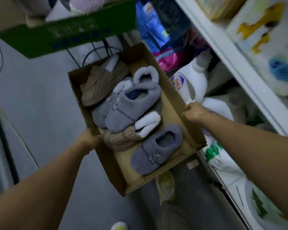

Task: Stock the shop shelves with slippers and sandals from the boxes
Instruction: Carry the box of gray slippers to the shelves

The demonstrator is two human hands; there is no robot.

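Here, line by line:

Cardboard box (174, 95): shallow, open-topped tray of plain brown card, tilted, held up over the grey floor (40, 105) just left of the shelves.
Box contents: plush slippers lying loose on the card bottom, crowded toward the far and middle part.
Near slipper (154, 149): blue-grey, suede-like nap, rounded toe, thin strap with a small metal trim across the top.
Middle slipper (131, 107): same blue-grey fleece, overlapping a second grey one at its left.
Brown slipper, near (123, 138): ribbed tan fabric with a pale fluffy cuff.
Brown slipper, far (103, 83): ribbed tan upper, thick sole edge showing, resting at the far left corner.
Pale cuff (145, 74): soft fleecy collar of a further slipper at the far side.
Left hand (90, 138): grasping the box's left wall, fingers curled over the rim.
Right hand (194, 112): grasping the box's right wall, fingers wrapped on the edge.
White shelf (239, 72): smooth painted board at right, carrying blurred printed packs.
Detergent bottle (192, 82): white plastic jug with a handle, under the shelf, just right of the box.
Green carton (65, 35): printed cardboard, far left, blurred.
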